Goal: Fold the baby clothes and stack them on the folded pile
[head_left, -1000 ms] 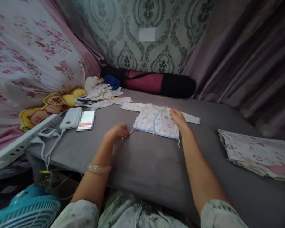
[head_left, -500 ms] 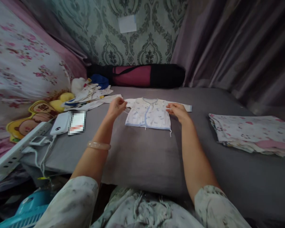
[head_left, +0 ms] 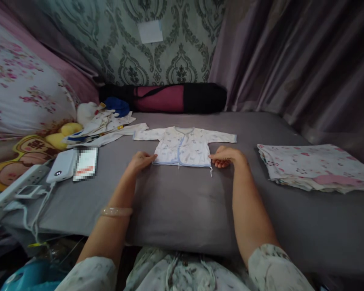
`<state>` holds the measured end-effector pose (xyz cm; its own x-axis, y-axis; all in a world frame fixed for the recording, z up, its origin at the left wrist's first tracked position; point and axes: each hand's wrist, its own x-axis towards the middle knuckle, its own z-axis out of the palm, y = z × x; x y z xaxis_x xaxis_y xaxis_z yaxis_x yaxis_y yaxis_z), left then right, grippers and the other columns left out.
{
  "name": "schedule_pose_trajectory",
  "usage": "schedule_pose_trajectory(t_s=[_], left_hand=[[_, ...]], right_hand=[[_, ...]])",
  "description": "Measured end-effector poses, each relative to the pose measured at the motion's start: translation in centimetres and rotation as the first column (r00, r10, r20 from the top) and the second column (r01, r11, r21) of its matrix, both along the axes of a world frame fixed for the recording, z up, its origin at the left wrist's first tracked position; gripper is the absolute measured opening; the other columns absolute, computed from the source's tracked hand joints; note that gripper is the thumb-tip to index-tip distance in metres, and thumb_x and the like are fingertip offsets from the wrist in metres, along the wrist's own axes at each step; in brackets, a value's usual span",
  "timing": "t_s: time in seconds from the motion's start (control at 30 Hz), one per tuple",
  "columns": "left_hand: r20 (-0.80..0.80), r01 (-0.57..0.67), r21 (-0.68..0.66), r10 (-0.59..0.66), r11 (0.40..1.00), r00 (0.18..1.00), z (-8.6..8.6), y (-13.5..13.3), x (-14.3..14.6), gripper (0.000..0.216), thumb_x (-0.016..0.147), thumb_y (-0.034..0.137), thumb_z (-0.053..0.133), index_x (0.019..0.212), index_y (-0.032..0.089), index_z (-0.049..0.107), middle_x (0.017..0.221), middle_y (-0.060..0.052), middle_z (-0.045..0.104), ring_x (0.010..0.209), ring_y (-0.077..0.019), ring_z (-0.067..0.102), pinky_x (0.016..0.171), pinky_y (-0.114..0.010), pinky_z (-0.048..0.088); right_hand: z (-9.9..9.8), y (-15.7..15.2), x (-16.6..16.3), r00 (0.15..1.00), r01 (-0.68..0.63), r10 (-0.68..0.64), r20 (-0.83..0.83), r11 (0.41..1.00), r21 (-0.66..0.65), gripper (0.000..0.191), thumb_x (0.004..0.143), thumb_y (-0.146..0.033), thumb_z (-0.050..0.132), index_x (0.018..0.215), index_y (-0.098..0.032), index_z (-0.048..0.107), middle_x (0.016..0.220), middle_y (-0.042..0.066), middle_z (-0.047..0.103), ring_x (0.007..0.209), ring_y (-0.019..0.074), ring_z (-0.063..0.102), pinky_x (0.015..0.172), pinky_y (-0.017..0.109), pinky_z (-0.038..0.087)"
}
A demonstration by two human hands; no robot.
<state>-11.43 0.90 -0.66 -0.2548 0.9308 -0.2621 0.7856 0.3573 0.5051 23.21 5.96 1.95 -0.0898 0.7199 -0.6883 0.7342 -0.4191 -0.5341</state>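
Observation:
A small white baby shirt [head_left: 192, 146] with blue trim and a faint print lies flat in front of me, sleeves spread to both sides. At its lower left corner, my left hand [head_left: 142, 161] pinches the hem between thumb and fingers. My right hand [head_left: 226, 156] has its fingers closed on the lower right side edge, just above the hem. A thin white tie hangs from the hem below that hand, and another short one shows at the middle of the hem.
On the grey sheet [head_left: 176, 206], a folded stack of printed cloth [head_left: 315, 165] lies right. Left are crumpled baby clothes [head_left: 106, 125], a white power bank [head_left: 60, 165] with cables, and a power strip [head_left: 18, 188]. A black and maroon long bag [head_left: 164, 98] lies along the wall.
Both hands have moved down from the sleeve and upper side areas to the shirt's lower corners. The left sleeve now lies in full view. The camera view has turned slightly right.

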Motion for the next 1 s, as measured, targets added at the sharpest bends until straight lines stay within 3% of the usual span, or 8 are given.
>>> schedule_pose_trajectory(t_s=[0.1,0.33,0.57,0.73,0.8,0.87,0.9,1.0], left_hand=[[0.033,-0.007,-0.020,0.007,1.000,0.999,-0.1,-0.2,0.3,0.036,0.075,0.051,0.057,0.060,0.019,0.060,0.050,0.000,0.053,0.049,-0.0133,0.049,0.046,-0.023,0.031],[0.020,-0.010,0.000,0.010,1.000,1.000,-0.2,-0.3,0.0,0.030,0.072,0.045,0.064,0.062,0.017,0.061,0.046,0.001,0.048,0.053,-0.0141,0.050,0.049,-0.023,0.032],[0.014,0.078,-0.072,-0.077,0.994,0.997,0.3,0.0,-0.5,0.029,0.072,0.045,0.062,0.065,0.017,0.062,0.053,0.001,0.054,0.054,-0.0134,0.051,0.050,-0.023,0.033],[-0.153,0.176,-0.151,-0.199,0.973,0.968,1.2,1.0,-1.1,0.028,0.071,0.046,0.065,0.071,0.018,0.065,0.069,-0.003,0.064,0.070,-0.0193,0.060,0.059,-0.025,0.039],[-0.297,0.187,-0.073,-0.200,0.980,0.934,1.8,1.7,-0.7,0.029,0.072,0.047,0.065,0.079,0.019,0.067,0.082,-0.007,0.067,0.083,-0.0241,0.061,0.067,-0.028,0.043],[-0.408,0.252,0.118,-0.184,0.961,0.894,2.3,2.5,0.7,0.029,0.078,0.046,0.060,0.088,0.020,0.067,0.094,-0.010,0.068,0.095,-0.0272,0.060,0.077,-0.033,0.045],[-0.435,0.319,0.217,-0.202,0.923,0.878,2.4,3.1,1.8,0.029,0.083,0.043,0.055,0.092,0.019,0.066,0.099,-0.010,0.067,0.098,-0.0271,0.059,0.082,-0.035,0.045],[-0.443,0.570,0.364,-0.402,0.736,0.802,2.0,4.8,6.1,0.027,0.090,0.024,0.042,0.105,0.016,0.063,0.109,-0.011,0.066,0.104,-0.0222,0.058,0.093,-0.035,0.043]], right_hand=[[0.4,-0.5,-0.3,0.998,-0.069,0.070,0.012,0.998,-0.009,0.031,0.083,-0.032,0.067,0.061,-0.011,0.062,0.049,0.002,0.060,0.039,0.0068,0.052,0.042,0.016,0.043],[-0.1,-0.8,-0.8,0.991,-0.087,0.078,0.106,0.992,0.086,0.027,0.072,-0.030,0.076,0.056,-0.014,0.062,0.045,0.000,0.057,0.038,0.0061,0.048,0.043,0.017,0.041],[0.0,-1.1,-1.0,0.978,-0.139,0.125,0.169,0.988,0.074,0.032,0.073,-0.027,0.073,0.049,-0.015,0.056,0.043,-0.004,0.053,0.035,0.0041,0.042,0.043,0.017,0.038],[0.0,-0.6,-0.2,0.977,-0.161,0.152,0.151,0.986,0.049,0.033,0.080,-0.028,0.066,0.052,-0.015,0.056,0.046,-0.002,0.056,0.036,0.0048,0.044,0.043,0.018,0.039],[0.2,-0.1,-0.1,0.977,-0.154,0.132,0.168,0.980,0.129,0.034,0.086,-0.032,0.059,0.057,-0.014,0.060,0.053,0.002,0.061,0.041,0.0070,0.050,0.047,0.019,0.041],[0.2,0.4,-0.7,0.968,-0.140,0.058,0.245,0.932,0.334,0.035,0.092,-0.033,0.049,0.069,-0.013,0.065,0.067,0.008,0.068,0.055,0.0119,0.061,0.056,0.022,0.046],[0.1,0.8,-1.4,0.955,-0.153,0.013,0.296,0.877,0.455,0.034,0.094,-0.031,0.044,0.078,-0.013,0.067,0.078,0.011,0.070,0.066,0.0152,0.065,0.064,0.024,0.048],[-1.3,1.5,-4.4,0.899,-0.316,-0.015,0.437,0.670,0.672,0.034,0.095,-0.020,0.035,0.110,-0.012,0.065,0.117,0.016,0.065,0.111,0.0215,0.059,0.092,0.029,0.042]])
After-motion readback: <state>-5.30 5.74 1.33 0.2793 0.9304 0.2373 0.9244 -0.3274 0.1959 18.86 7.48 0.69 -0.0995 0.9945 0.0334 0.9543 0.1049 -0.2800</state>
